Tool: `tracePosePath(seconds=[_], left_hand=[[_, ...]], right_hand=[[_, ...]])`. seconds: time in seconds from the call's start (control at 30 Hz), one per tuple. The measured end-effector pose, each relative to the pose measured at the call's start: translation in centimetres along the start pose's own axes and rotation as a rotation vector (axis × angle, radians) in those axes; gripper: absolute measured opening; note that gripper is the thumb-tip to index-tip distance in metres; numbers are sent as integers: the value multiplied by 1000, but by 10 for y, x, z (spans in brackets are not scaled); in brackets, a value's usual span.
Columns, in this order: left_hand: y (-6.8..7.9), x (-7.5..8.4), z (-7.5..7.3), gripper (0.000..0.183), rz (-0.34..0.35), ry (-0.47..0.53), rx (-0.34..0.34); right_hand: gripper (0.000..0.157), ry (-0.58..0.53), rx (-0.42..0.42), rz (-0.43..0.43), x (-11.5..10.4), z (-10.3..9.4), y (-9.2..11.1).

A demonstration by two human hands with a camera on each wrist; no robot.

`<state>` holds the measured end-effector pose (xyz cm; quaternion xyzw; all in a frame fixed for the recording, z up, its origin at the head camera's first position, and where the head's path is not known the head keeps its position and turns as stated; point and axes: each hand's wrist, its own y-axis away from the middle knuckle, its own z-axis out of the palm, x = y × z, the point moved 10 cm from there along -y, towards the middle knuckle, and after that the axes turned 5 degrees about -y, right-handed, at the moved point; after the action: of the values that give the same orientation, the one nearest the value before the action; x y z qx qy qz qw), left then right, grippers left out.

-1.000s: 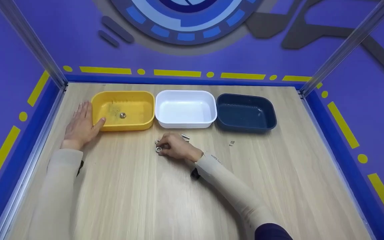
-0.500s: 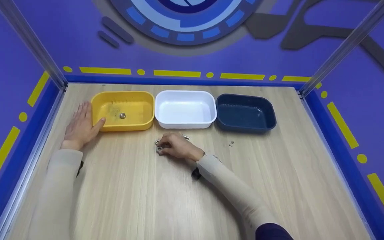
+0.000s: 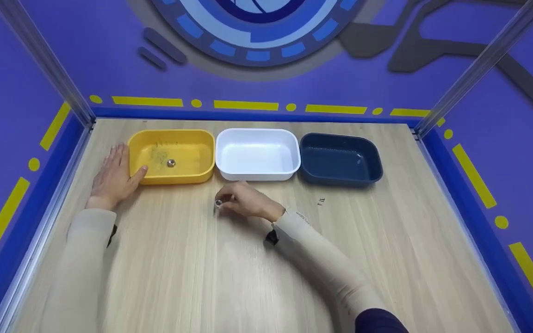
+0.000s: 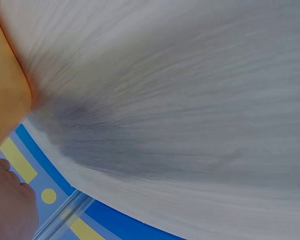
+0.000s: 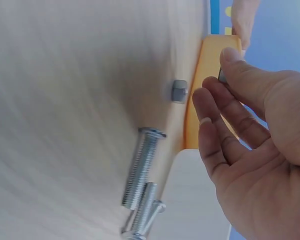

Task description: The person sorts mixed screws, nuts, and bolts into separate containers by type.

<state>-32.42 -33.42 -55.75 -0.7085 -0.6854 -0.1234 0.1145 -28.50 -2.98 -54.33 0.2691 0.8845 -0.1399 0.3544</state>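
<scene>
From the head view, I see three bins side by side on the wooden table [image 3: 164, 259]: a yellow bin [image 3: 192, 179], a white bin [image 3: 257, 177] and a dark blue bin [image 3: 340, 181]. The left hand [image 3: 114, 179] lies straight-fingered along the yellow bin's left side, thumb spread out over its front corner, gripping nothing. A loose nut [image 3: 170, 163] sits inside that bin. The right hand [image 3: 248, 202] is just in front of the white bin, fingertips together. Small screws [image 3: 321, 201] lie on the table near the blue bin.

The left wrist view shows mostly table, with the yellow bin's edge and part of a hand at the left.

In the right wrist view, the right thumb and forefinger are clamped on a small nut [image 5: 221, 76], mostly hidden, above the table. Another nut [image 5: 179, 91] and several bolts [image 5: 142, 170] rest on the table near the fingers.
</scene>
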Motion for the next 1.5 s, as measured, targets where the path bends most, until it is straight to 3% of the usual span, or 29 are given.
tracePosePath(seconds=[0.47, 0.7, 1.0, 1.5], left_hand=[[-3, 3, 0, 98, 12, -5, -6], [-6, 6, 0, 98, 17, 3, -15], [-3, 5, -2, 96, 22, 0, 14], [0, 2, -1, 97, 21, 1, 10]], right_hand=[[19, -104, 44, 51, -7, -15, -14], [23, -152, 119, 10, -15, -25, -24], [20, -100, 184, -54, -26, -34, -44], [25, -62, 185, 49, -27, -46, -85]])
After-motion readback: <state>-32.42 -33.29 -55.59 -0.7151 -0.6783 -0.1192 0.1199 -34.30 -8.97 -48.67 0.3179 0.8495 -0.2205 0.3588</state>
